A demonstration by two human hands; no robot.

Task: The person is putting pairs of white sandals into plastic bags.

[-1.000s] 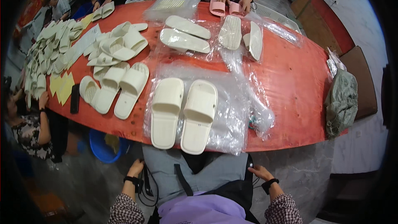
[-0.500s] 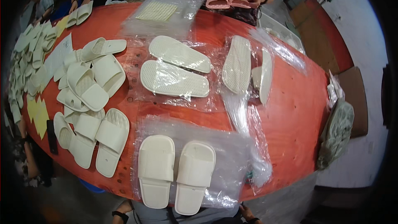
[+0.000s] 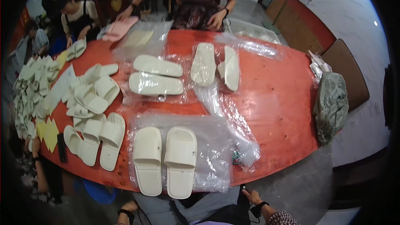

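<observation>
My left hand (image 3: 129, 206) is low beside my grey-trousered lap, below the table's near edge, its fingers curled at the trouser side. My right hand (image 3: 252, 197) is on the other side of the lap, also curled, next to something dark. What either hand grips is hidden. Above the lap, a pair of white slide sandals (image 3: 148, 158) lies side by side, soles down, on a stack of clear plastic bags (image 3: 212, 154). Beyond, another white pair lies soles up (image 3: 156, 84) on clear film, beside a third white pair (image 3: 203, 64).
Loose white slides (image 3: 91, 98) pile up at left, near yellow paper pieces (image 3: 48, 134) and a dark phone-like object (image 3: 62, 147). Across the red table (image 3: 275, 112), a co-worker's hand touches pink slides (image 3: 119, 29). A wrapped bundle (image 3: 332, 106) stands at the right edge.
My view has tilted up and shifted right, showing more of my forearms. The co-worker has moved the pink slides leftward, down by the far bags, with one hand off them.
</observation>
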